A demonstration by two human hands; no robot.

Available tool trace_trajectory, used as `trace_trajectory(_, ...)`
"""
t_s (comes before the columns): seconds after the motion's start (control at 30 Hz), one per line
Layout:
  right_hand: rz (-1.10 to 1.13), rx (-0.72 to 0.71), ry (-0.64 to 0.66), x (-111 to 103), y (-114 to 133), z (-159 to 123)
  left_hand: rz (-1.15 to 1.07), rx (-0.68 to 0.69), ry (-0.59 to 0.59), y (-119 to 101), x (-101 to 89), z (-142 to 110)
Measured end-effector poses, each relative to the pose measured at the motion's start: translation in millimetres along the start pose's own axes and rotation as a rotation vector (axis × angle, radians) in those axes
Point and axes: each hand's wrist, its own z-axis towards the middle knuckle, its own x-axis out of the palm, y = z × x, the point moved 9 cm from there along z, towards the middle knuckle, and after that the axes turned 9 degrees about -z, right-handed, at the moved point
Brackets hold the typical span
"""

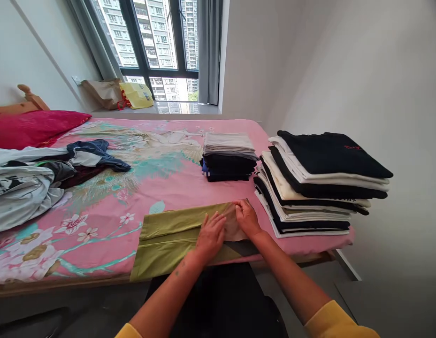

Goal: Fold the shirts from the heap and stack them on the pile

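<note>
A pair of olive-green trousers (pixel 168 237) lies folded lengthwise along the near edge of the bed, with a beige inner lining or pocket cloth showing at its right end. My left hand (pixel 211 236) rests flat on the middle of the cloth, fingers stretched out. At the right end, my right hand (pixel 247 218) has its fingers bent and closed on the beige cloth near the upper corner. Its fingertips are partly hidden by the hand itself.
Folded clothes form a tall stack (pixel 330 155) at the right bed edge and a smaller stack (pixel 232 164) behind my hands. Loose clothes (pixel 24 192) are heaped at left, beside a red pillow (pixel 31 126). Bags (pixel 136 95) sit on the windowsill. The floral bedsheet (pixel 108 234) covers the bed.
</note>
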Motion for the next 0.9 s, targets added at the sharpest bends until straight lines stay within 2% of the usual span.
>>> trace_trajectory(0.1, -0.16, -0.028, 0.105, 15, -3, -7, 0.128, -0.107, -0.025, 42, -27.5, -6)
trace_trajectory(0.2, -0.375, -0.036, 0.251, 37, -13, -19, 0.26, -0.214, 0.052, 81, -35.6, -17)
trace_trajectory(0.27, -0.489, -0.034, 0.328, 49, -22, -28, 0.311, -0.25, 0.101, 99, -36.4, -28)
trace_trajectory(0.4, -0.618, -0.05, 0.387, 62, -32, -38, 0.314, -0.275, 0.121, 112, -37.4, -42)
trace_trajectory(0.53, -0.686, -0.047, 0.368, 65, -35, -41, 0.23, -0.274, 0.155, 110, -39.1, -46)
trace_trajectory(0.6, -0.71, -0.045, 0.354, 65, -35, -42, 0.219, -0.26, 0.161, 112, -46.3, -54)
trace_trajectory(0.67, -0.727, -0.052, 0.343, 65, -34, -43, 0.248, -0.263, 0.146, 121, -60.3, -69)
trace_trajectory(0.73, -0.739, -0.063, 0.334, 65, -33, -45, 0.291, -0.315, 0.107, 139, -80.6, -90)
trace_trajectory(0.9, -0.752, -0.069, 0.333, 66, -35, -46, 0.286, -0.621, -0.048, 202, -138.0, -153)
